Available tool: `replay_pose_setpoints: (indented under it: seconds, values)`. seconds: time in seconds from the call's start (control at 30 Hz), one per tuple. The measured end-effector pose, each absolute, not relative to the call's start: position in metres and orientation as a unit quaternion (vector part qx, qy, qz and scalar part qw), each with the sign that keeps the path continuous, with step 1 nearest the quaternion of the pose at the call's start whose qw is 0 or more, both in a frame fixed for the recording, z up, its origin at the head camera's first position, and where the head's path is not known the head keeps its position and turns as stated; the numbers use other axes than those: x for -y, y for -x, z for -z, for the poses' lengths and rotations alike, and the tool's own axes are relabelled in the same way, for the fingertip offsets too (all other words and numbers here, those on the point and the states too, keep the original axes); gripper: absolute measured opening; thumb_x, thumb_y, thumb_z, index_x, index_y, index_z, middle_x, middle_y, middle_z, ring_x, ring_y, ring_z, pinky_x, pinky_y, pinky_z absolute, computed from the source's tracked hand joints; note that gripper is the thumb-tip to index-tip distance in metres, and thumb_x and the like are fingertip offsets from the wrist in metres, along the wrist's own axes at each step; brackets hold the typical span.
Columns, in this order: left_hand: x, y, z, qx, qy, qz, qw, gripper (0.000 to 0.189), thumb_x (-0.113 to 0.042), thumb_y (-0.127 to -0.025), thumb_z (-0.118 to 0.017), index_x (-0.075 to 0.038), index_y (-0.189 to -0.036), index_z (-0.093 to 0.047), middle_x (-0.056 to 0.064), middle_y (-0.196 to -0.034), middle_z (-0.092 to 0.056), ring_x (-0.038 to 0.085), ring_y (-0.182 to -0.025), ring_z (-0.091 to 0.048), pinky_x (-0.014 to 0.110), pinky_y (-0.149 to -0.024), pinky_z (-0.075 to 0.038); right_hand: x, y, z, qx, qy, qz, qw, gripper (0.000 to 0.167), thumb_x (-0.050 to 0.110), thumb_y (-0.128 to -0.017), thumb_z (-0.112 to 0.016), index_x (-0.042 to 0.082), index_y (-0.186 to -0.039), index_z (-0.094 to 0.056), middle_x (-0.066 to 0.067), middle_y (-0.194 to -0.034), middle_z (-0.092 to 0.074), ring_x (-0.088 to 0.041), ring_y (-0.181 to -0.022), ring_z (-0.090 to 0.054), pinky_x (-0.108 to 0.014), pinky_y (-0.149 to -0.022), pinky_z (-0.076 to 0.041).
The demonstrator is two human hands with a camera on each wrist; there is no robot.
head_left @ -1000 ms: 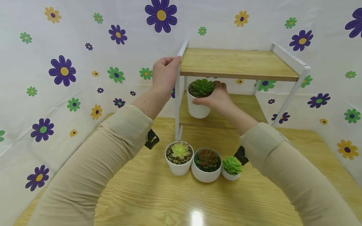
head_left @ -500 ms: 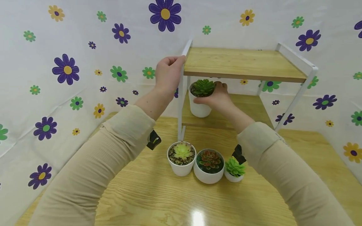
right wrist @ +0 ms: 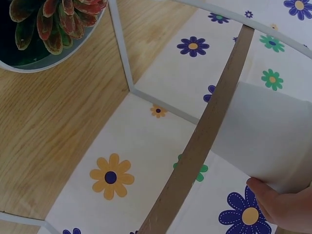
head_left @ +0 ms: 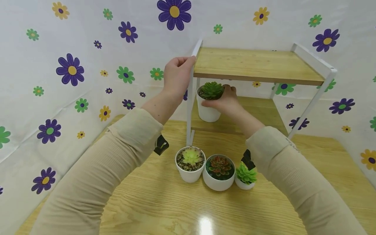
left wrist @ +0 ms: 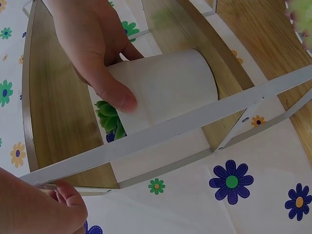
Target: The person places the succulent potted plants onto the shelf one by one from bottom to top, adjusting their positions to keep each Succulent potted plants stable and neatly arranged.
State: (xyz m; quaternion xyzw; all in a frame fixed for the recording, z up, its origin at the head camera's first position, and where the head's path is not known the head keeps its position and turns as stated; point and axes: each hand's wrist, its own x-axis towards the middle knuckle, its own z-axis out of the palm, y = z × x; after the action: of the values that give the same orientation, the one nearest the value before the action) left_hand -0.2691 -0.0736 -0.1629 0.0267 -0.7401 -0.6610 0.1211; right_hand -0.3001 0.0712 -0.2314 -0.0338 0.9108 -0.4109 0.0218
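Note:
In the head view, my left hand [head_left: 178, 75] pinches the upper left corner of a two-tier shelf rack [head_left: 258, 63] with white metal sides and wooden boards. My right hand [head_left: 227, 101] grips a dark green succulent in a tall white pot [head_left: 209, 112], thumb in front and fingers behind. This pot is upright at the left end of the lower board [head_left: 249, 114], under the upper one. The left wrist view shows the white pot [left wrist: 165, 83] with its base at the lower board, the right thumb pressing its side. Whether the base bears fully on the board, I cannot tell.
Three potted succulents stand on the wooden table [head_left: 152, 202] in front of the rack: a pale green one [head_left: 190, 164], a reddish one [head_left: 218, 171] and a small bright green one [head_left: 246, 176], partly hidden by the right wrist's camera. A flower-printed cloth [head_left: 88, 62] hangs behind.
The head view has shifted slightly, so the rack appears further right. Against the rack, the pot in my right hand has moved slightly left toward the left post. My left hand keeps its hold.

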Motion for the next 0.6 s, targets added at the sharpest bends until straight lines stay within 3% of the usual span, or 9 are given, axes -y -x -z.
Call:
replay_pose_setpoints:
  seconds: [0.2, 0.5, 0.6]
  values:
    - [0.072, 0.268, 0.162, 0.741, -0.025, 0.661, 0.120, 0.031, -0.033, -0.095, -0.052, -0.011, -0.116, -0.058, 0.000, -0.116, -0.055, 0.010, -0.104, -0.049, 0.025, -0.092, -0.046, -0.072, 0.302, 0.231, -0.915, 0.034, 0.401, 0.023, 0.103, 0.044, -0.078, -0.070, 0.001, -0.147, -0.008, -0.021, -0.151, -0.013, -0.034, -0.136, -0.029, -0.044, -0.108, -0.034]
    - [0.072, 0.267, 0.161, 0.742, -0.030, 0.659, 0.119, 0.031, -0.034, -0.095, -0.052, -0.012, -0.116, -0.058, 0.000, -0.118, -0.056, 0.010, -0.106, -0.050, 0.025, -0.093, -0.045, -0.077, 0.296, 0.236, -0.905, 0.033, 0.420, 0.056, 0.108, 0.042, -0.081, -0.067, 0.002, -0.148, 0.007, -0.020, -0.156, 0.000, -0.033, -0.144, -0.012, -0.044, -0.114, -0.023]
    - [0.072, 0.268, 0.161, 0.744, -0.033, 0.656, 0.119, 0.031, -0.034, -0.095, -0.052, -0.012, -0.117, -0.058, 0.000, -0.119, -0.056, 0.010, -0.107, -0.049, 0.025, -0.094, -0.045, -0.081, 0.292, 0.239, -0.901, 0.044, 0.427, 0.070, 0.105, 0.038, -0.083, -0.066, -0.001, -0.147, 0.007, -0.022, -0.155, -0.005, -0.034, -0.143, -0.014, -0.045, -0.114, -0.024]
